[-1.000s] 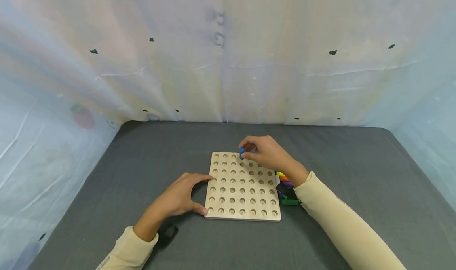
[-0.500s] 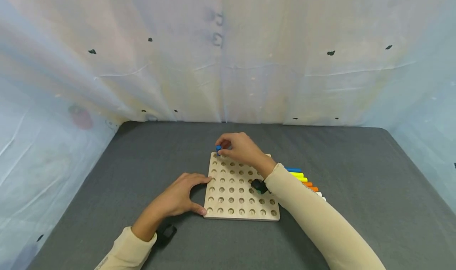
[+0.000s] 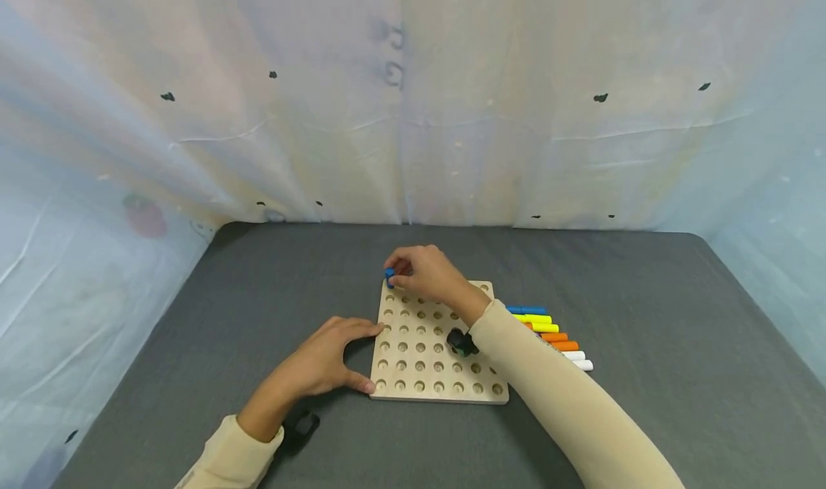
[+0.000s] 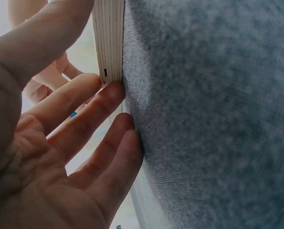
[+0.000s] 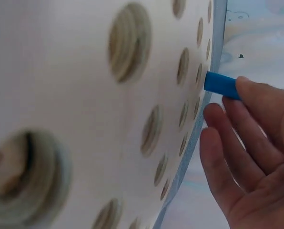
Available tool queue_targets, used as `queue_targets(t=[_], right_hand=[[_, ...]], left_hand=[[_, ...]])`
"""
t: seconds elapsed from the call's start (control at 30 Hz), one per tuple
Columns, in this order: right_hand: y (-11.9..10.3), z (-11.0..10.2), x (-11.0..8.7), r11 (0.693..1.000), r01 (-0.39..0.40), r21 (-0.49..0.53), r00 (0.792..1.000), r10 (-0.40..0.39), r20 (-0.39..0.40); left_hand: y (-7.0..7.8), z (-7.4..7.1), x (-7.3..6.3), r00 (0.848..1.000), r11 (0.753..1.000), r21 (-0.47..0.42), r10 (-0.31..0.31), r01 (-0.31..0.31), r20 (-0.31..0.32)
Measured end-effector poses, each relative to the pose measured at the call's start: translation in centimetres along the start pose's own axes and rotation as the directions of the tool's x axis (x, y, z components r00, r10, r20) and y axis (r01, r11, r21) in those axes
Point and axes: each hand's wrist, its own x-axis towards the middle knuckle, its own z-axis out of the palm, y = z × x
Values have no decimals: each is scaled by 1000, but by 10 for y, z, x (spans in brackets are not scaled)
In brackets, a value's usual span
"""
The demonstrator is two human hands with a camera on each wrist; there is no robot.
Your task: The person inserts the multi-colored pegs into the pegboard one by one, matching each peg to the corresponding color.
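A pale wooden board [image 3: 429,338] with rows of round holes lies flat on the table. My right hand [image 3: 429,270] reaches across it and pinches a blue peg [image 3: 389,277] at the far left corner hole. In the right wrist view the blue peg [image 5: 221,85] sticks out from thumb and fingertips, its free end right at the board's face. My left hand [image 3: 332,356] rests along the board's left side, thumb at the near left corner. Its loosely extended fingers touch the layered board edge [image 4: 108,45] in the left wrist view.
Right of the board lie colored pegs, partly behind the right sleeve: blue [image 3: 528,310], yellow [image 3: 545,328], orange [image 3: 564,345] and white [image 3: 583,365]. A dark grey cloth covers the table [image 3: 290,281]. Pale sheeting [image 3: 452,116] hangs behind and at both sides.
My right hand has carried the blue peg left along the board's far row to the corner, uncovering the colored pegs at right. My left hand has stayed at the board's edge.
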Motion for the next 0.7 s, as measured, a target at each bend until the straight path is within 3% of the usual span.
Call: queue_targets(t=[0.4, 0.57, 0.7], right_hand=[[4, -6, -6, 1000, 2, 15, 998, -3, 67], [17, -27, -30, 1000, 25, -15, 997, -24, 79], [40, -53, -60, 999, -8, -51, 997, 12, 71]], left_hand=[[-1, 0, 0, 1000, 1000, -2, 9, -9, -8], [0, 0, 0, 1000, 1000, -3, 5, -5, -9], [2, -1, 2, 1000, 1000, 9, 12, -12, -6]])
